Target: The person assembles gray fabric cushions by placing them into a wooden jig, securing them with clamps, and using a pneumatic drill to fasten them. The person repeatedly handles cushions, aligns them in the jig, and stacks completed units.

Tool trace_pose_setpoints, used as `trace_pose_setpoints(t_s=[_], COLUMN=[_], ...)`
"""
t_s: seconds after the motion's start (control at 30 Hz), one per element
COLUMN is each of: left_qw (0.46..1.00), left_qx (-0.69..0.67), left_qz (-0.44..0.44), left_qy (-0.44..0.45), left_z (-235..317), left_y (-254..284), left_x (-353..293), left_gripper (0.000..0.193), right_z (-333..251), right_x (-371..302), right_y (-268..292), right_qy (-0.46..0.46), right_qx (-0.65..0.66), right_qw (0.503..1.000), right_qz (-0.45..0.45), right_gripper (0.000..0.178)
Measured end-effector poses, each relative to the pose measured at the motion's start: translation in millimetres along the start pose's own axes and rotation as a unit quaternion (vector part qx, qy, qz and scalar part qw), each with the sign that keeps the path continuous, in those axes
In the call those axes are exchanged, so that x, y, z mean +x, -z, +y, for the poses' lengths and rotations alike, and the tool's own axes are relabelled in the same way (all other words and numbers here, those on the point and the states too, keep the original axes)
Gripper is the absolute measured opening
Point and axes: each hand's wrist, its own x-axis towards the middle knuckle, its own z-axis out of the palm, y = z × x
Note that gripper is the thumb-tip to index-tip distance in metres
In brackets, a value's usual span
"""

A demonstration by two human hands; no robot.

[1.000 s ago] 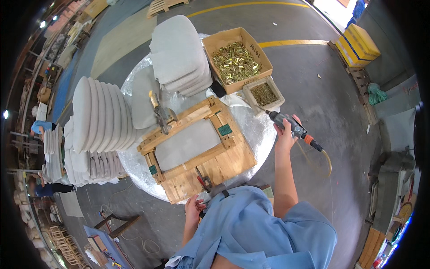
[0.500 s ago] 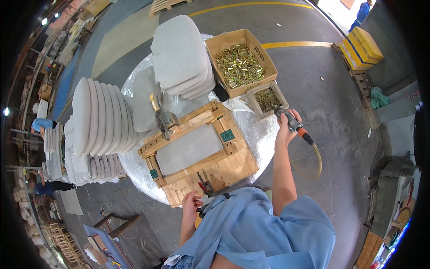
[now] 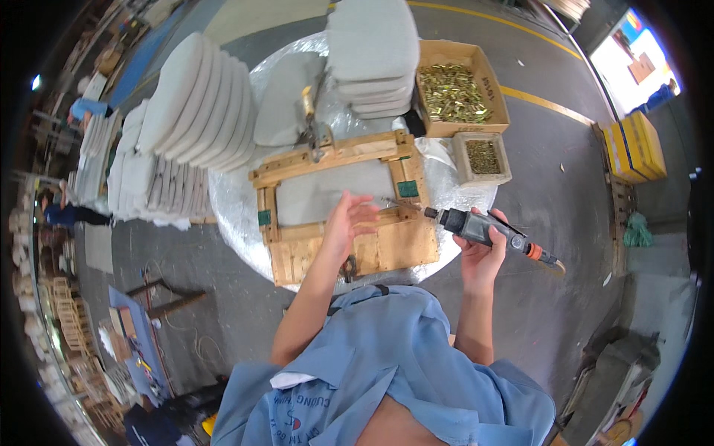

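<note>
My right hand [image 3: 480, 260] is wrapped round a black air screwdriver [image 3: 487, 229] with an orange collar and a hose. Its long bit points left over the right side of a wooden jig [image 3: 349, 152]. My left hand [image 3: 355, 223] hovers above the jig's front bar, fingers spread, near the tip of the bit; I see nothing in it. Inside the jig lies a grey upholstered panel [image 3: 323, 189], partly covered by that hand. A toggle clamp with a yellow handle [image 3: 308, 104] is on the far bar, and another dark clamp [image 3: 348, 269] is at the front edge.
The jig rests on a round, film-wrapped table [image 3: 234, 215]. Behind it are stacked grey cushions [image 3: 372, 44], with more cushions [image 3: 197, 104] at left. A cardboard box [image 3: 476, 128] of brassy metal pieces and a small tray [image 3: 483, 178] of screws stand at the right.
My right hand has brought the screwdriver from beside the screw tray to the jig's right side. My left hand has risen from the front edge to above the jig. The view has shifted.
</note>
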Motion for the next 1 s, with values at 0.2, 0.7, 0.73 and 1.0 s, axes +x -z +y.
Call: trace_pose_setpoints(t_s=[0.2,0.7,0.73,1.0], left_qw=[0.984,0.931,0.933,0.954], left_qx=[0.167,-0.362,-0.360,-0.294], left_qz=[-0.043,0.033,0.023,-0.055], left_qy=[0.050,0.009,0.005,-0.004], left_z=[5.5,-49.4,-49.7,-62.5], left_y=[9.5,105.0,104.0,108.9], left_x=[-11.9,-37.9,-40.5,-48.0], left_gripper=[0.059,0.081,0.082,0.078], right_z=[20.3,51.0,53.7,73.5], right_x=[-24.3,-34.3,-36.4,-45.0], right_y=[-2.7,-41.0,-44.9,-51.5], right_qy=[-0.068,-0.109,-0.107,-0.086], right_qx=[-0.072,-0.118,-0.127,-0.168], right_qw=[0.992,0.979,0.977,0.970], right_qz=[-0.074,-0.126,-0.133,-0.154], right_gripper=[0.053,0.058,0.057,0.058])
